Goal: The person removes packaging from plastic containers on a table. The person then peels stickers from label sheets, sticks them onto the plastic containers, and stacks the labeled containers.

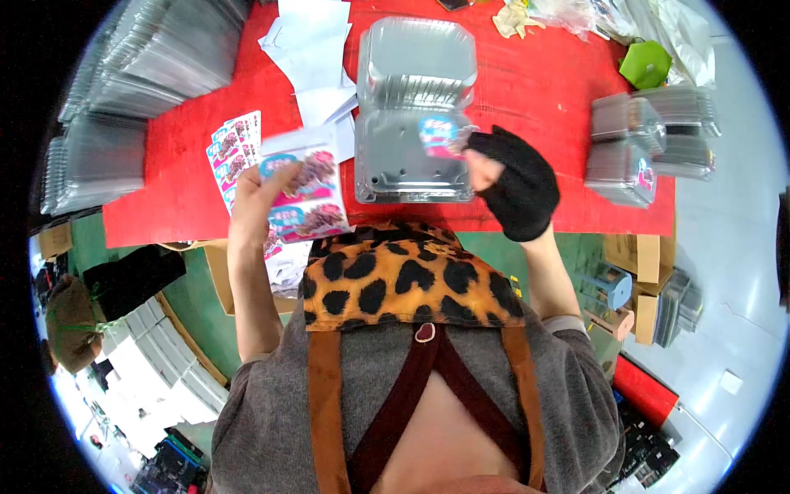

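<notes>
Grips a label sheet (309,194) in the left hand (260,199), probably as ready supply, and pinches one label (437,135) in the gloved right hand (512,183) over the open container (403,156), apparently centred for easy reach.

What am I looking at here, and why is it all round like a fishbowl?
There's no robot here, just a person's two hands. The one picture comes from a camera worn on that person's head, looking forward and down, so you see their arms reaching out. The view bends in a circle with dark corners.

The left hand holds a sheet of colourful labels. The right hand, in a black glove with bare fingertips, holds one small label over an open clear plastic box. I can't tell if they touch.

On the red table lie white papers, more label sheets, and stacks of clear plastic on the left and right.
</notes>
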`<state>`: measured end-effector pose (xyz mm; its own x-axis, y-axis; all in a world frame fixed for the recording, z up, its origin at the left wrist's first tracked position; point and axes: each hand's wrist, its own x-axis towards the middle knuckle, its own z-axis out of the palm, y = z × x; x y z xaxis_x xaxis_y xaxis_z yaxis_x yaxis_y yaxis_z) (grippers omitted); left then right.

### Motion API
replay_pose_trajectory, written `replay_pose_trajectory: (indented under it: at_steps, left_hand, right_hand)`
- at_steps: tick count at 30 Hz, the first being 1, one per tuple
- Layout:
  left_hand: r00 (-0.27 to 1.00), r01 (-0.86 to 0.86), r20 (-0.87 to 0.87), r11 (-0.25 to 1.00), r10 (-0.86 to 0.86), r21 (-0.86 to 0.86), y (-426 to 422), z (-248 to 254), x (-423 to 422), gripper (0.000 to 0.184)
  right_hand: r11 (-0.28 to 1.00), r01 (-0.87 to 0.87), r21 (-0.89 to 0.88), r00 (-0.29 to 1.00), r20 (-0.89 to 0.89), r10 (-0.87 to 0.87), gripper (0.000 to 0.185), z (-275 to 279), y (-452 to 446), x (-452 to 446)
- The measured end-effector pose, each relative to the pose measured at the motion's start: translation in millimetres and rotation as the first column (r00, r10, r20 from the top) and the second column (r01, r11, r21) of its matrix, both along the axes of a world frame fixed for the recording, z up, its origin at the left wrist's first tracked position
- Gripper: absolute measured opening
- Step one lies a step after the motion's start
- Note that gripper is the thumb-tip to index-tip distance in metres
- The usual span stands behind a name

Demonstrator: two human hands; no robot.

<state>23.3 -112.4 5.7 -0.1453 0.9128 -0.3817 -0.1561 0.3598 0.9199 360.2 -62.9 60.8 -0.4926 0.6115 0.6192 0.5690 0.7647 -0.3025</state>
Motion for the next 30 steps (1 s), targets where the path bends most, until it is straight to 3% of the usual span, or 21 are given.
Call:
replay_pose_trajectory:
  at_steps: [1, 2, 7, 11, 14, 16, 18, 19, 20, 22, 24, 26, 28, 29, 30]
  left_hand:
    - [0.977, -0.092, 0.19, 0.995, 0.1, -0.049, 3, -12, -10, 0.01]
    - [0.954, -0.15, 0.246, 0.982, 0.174, -0.115, 6, -2, -6, 0.012]
    - [0.876, -0.202, 0.392, 0.952, 0.281, -0.23, 2, -24, -8, 0.026]
    - [0.83, -0.152, 0.49, 0.953, 0.267, -0.261, 4, -34, -12, 0.031]
    - [0.685, -0.237, 0.631, 0.93, 0.366, -0.282, 6, -41, -8, 0.033]
    - [0.689, -0.245, 0.639, 0.94, 0.342, -0.239, 4, -48, -4, 0.037]
    - [0.684, -0.18, 0.679, 0.964, 0.267, -0.198, -2, -51, 4, 0.035]
    - [0.728, -0.183, 0.609, 0.945, 0.317, -0.272, -4, -59, 7, 0.034]
    - [0.775, -0.101, 0.59, 0.966, 0.226, -0.237, -8, -69, 5, 0.031]
    - [0.863, -0.16, 0.43, 0.95, 0.267, -0.27, -11, -58, 15, 0.029]
    - [0.888, -0.218, 0.359, 0.95, 0.289, -0.225, -14, -59, 17, 0.026]
    - [0.882, -0.275, 0.327, 0.935, 0.338, -0.225, -14, -57, 21, 0.024]
    - [0.852, -0.327, 0.326, 0.902, 0.411, -0.281, -9, -43, 23, 0.022]
    - [0.866, -0.284, 0.34, 0.921, 0.365, -0.265, -9, -36, 21, 0.025]
    - [0.841, -0.309, 0.361, 0.905, 0.403, -0.292, -9, -43, 18, 0.029]
  right_hand:
    - [0.995, -0.097, 0.016, 0.995, 0.019, 0.097, 0.021, -12, 4, -1]
    - [0.989, -0.142, 0.032, 0.989, 0.05, 0.14, 0.024, -23, 8, -5]
    - [0.977, -0.212, 0.017, 0.972, 0.107, 0.209, 0.025, -48, 17, -18]
    - [0.972, -0.185, -0.148, 0.96, 0.186, 0.211, 0.025, -54, 13, -24]
    - [0.942, -0.188, -0.279, 0.933, 0.25, 0.26, 0.031, -54, 11, -25]
    - [0.896, -0.181, -0.405, 0.937, 0.205, 0.282, 0.037, -44, 4, -34]
    - [0.9, -0.166, -0.403, 0.932, 0.233, 0.276, 0.043, -45, -2, -41]
    - [0.902, -0.16, -0.401, 0.929, 0.247, 0.275, 0.046, -46, -3, -41]
    - [0.91, -0.089, -0.404, 0.957, 0.218, 0.19, 0.046, -52, -3, -37]
    - [0.905, 0.052, -0.421, 0.988, 0.154, 0.015, 0.047, -68, -5, -23]
    - [0.86, 0.287, -0.422, 0.954, 0.047, -0.296, 0.039, -65, -13, -9]
    - [0.801, 0.472, -0.369, 0.881, 0.154, -0.448, 0.032, -71, -18, 14]
    - [0.682, 0.418, -0.6, 0.887, 0.108, -0.448, 0.027, -72, -25, 25]
    - [0.605, 0.378, -0.701, 0.887, 0.086, -0.454, 0.025, -72, -29, 27]
    - [0.633, 0.379, -0.675, 0.89, 0.08, -0.448, 0.024, -72, -33, 27]
